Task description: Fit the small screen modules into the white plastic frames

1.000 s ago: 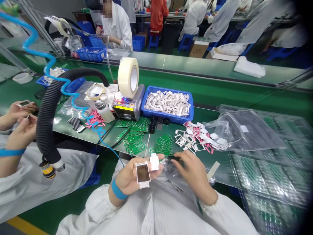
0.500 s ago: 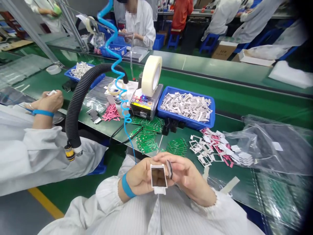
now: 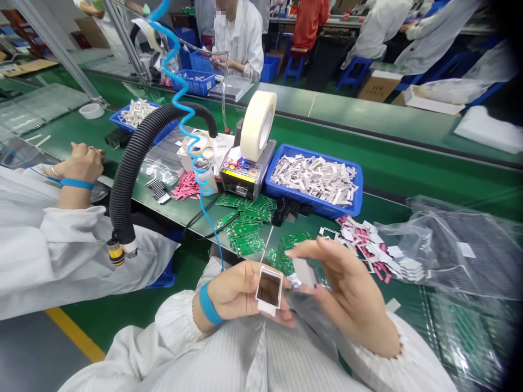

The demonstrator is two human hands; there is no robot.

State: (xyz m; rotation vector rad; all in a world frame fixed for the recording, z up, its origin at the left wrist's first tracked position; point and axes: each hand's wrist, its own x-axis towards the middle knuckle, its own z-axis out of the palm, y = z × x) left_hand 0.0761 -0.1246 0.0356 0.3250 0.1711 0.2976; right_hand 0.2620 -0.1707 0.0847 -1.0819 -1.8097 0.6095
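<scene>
My left hand (image 3: 235,291), with a blue band at the wrist, grips a small display screen (image 3: 269,287) in a white frame. Its dark glass faces up and a white tab sticks out at the lower end. To the right, my right hand (image 3: 353,294) pinches a flat greyish-white piece (image 3: 304,272) between thumb and fingers. That piece is smeared by motion, so its exact kind is unclear. Green circuit boards (image 3: 247,234) lie on the bench just beyond my hands. White frames (image 3: 329,233) and pink-and-white strips (image 3: 363,245) are scattered beyond my right hand.
A blue bin (image 3: 355,201) full of white frames stands beside a device with a tape roll (image 3: 258,124) on top. A black hose (image 3: 122,179) and a coiled blue air line (image 3: 180,98) hang at left. Plastic bags (image 3: 445,239) lie right. A co-worker's hand (image 3: 84,163) is at far left.
My right hand has moved right, away from the left hand, carrying its flat piece, whose pale face now shows. The left hand keeps the framed screen, slightly turned. The co-worker's hand has shifted slightly.
</scene>
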